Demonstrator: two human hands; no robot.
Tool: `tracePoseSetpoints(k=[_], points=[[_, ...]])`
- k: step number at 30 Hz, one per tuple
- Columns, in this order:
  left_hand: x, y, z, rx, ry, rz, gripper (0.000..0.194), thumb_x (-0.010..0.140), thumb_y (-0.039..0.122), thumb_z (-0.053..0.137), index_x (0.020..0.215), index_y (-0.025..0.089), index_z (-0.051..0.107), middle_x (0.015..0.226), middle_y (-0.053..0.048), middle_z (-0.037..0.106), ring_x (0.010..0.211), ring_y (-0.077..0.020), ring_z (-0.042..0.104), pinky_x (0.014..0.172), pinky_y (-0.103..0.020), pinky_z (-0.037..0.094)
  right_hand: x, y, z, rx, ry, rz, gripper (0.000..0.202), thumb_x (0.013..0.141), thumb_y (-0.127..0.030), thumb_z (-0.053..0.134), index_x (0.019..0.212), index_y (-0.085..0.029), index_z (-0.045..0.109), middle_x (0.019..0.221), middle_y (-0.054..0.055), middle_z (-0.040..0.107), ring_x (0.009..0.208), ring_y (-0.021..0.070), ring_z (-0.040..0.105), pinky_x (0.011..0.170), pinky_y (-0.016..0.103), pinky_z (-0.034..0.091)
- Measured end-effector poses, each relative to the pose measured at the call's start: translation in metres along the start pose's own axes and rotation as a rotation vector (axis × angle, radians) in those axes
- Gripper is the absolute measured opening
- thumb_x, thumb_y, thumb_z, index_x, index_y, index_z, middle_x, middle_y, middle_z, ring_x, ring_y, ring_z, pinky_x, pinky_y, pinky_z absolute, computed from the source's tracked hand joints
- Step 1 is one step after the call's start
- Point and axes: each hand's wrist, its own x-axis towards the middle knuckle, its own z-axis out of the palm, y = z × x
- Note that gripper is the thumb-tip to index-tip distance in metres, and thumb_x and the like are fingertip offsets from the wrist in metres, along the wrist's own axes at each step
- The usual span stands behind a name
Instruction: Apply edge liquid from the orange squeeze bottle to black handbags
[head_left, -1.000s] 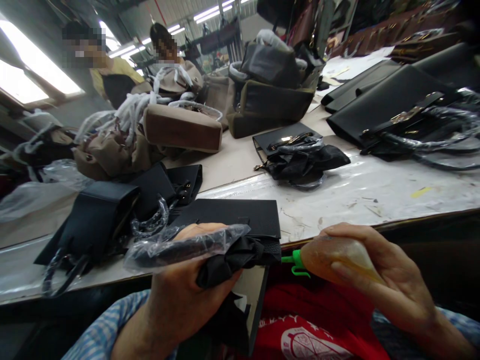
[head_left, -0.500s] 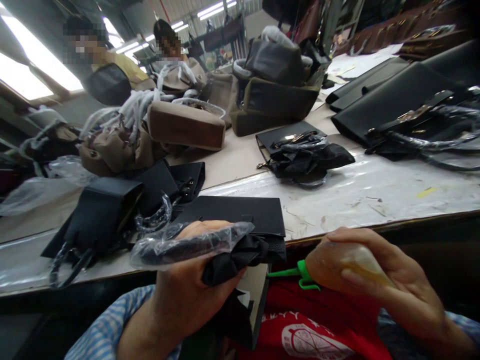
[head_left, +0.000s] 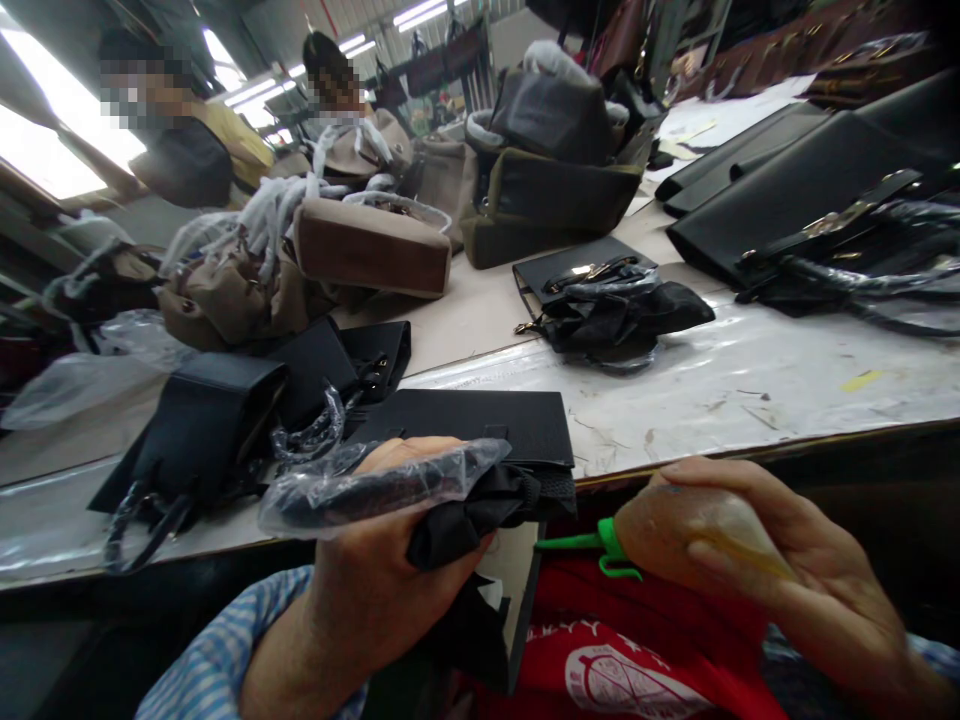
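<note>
A black bag (head_left: 480, 425) is tilted over the table's front edge, its pale inner side showing below. My left hand (head_left: 397, 560) is wrapped round its gathered black cloth, under a plastic-wrapped handle (head_left: 390, 490); some of the fingers are hidden. On the right, my right hand (head_left: 795, 560) grips a translucent squeeze bottle (head_left: 690, 525) with amber liquid inside. The bottle's green nozzle (head_left: 577, 543) points left, its tip at the edge of the bag's lower panel. Whether the tip touches that panel is hard to tell.
Black bags lie on the table (head_left: 675, 390) at left (head_left: 187, 420), mid-table (head_left: 607, 300) and right (head_left: 810, 210). Brown bags (head_left: 375, 245) and dark bags (head_left: 559, 195) are heaped behind. Two people (head_left: 217, 140) are at the back left. A red apron (head_left: 592, 620) covers my lap.
The view has shifted slightly. Both hands keep their holds, and the bottle and bag stay almost in place. The person at the far left has moved a little left.
</note>
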Motion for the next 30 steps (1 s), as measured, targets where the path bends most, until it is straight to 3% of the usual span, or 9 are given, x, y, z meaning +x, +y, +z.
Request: tracePoseSetpoints(k=[5, 10, 17, 22, 27, 30], points=[[-0.001, 0.0, 0.001, 0.022, -0.001, 0.012, 0.025, 0.085, 0.015, 0.075, 0.108, 0.024, 0.071, 0.107, -0.003, 0.077, 0.1, -0.021, 0.074, 0.09, -0.036, 0.066, -0.01, 0.004, -0.004, -0.022, -0.009, -0.013, 0.03, 0.086, -0.038, 0.081, 0.115, -0.039, 0.077, 0.102, 0.0, 0.083, 0.079, 0.0229, 0.082, 0.065, 0.02, 0.065], [-0.001, 0.001, 0.002, 0.044, 0.005, 0.026, 0.024, 0.085, 0.015, 0.075, 0.106, 0.024, 0.071, 0.106, -0.003, 0.078, 0.099, -0.022, 0.075, 0.091, -0.038, 0.067, -0.022, 0.006, -0.009, -0.04, -0.03, 0.026, 0.04, 0.086, -0.05, 0.078, 0.125, -0.039, 0.076, 0.119, 0.005, 0.08, 0.097, 0.0323, 0.082, 0.077, 0.031, 0.069], [0.0, 0.003, 0.001, 0.032, 0.006, 0.025, 0.024, 0.085, 0.015, 0.073, 0.108, 0.024, 0.07, 0.107, -0.003, 0.078, 0.099, -0.023, 0.076, 0.089, -0.04, 0.068, -0.014, 0.005, -0.005, -0.045, -0.06, -0.055, 0.036, 0.09, -0.036, 0.077, 0.125, -0.041, 0.071, 0.108, 0.0, 0.081, 0.083, 0.0244, 0.082, 0.068, 0.022, 0.067], [-0.001, 0.003, 0.003, 0.038, 0.008, 0.005, 0.026, 0.085, 0.016, 0.074, 0.109, 0.026, 0.07, 0.109, -0.002, 0.078, 0.101, -0.0237, 0.077, 0.091, -0.042, 0.068, -0.026, 0.006, -0.006, -0.087, -0.048, -0.075, 0.046, 0.089, -0.043, 0.074, 0.135, -0.039, 0.07, 0.123, 0.006, 0.078, 0.103, 0.0349, 0.08, 0.083, 0.037, 0.07], [0.0, 0.005, 0.0, 0.031, -0.003, -0.03, 0.024, 0.084, 0.014, 0.073, 0.104, 0.027, 0.07, 0.11, -0.002, 0.078, 0.1, -0.0248, 0.077, 0.091, -0.044, 0.069, -0.019, 0.001, -0.005, -0.054, -0.076, -0.046, 0.042, 0.089, -0.027, 0.075, 0.128, -0.044, 0.07, 0.111, -0.001, 0.08, 0.088, 0.0263, 0.081, 0.074, 0.027, 0.069], [0.0, 0.005, 0.001, 0.024, -0.002, -0.026, 0.025, 0.085, 0.015, 0.074, 0.106, 0.027, 0.071, 0.108, -0.002, 0.079, 0.099, -0.0248, 0.078, 0.089, -0.043, 0.07, -0.021, 0.002, -0.003, -0.078, -0.056, -0.023, 0.038, 0.091, -0.036, 0.073, 0.129, -0.042, 0.07, 0.115, 0.002, 0.079, 0.094, 0.03, 0.081, 0.075, 0.03, 0.07]])
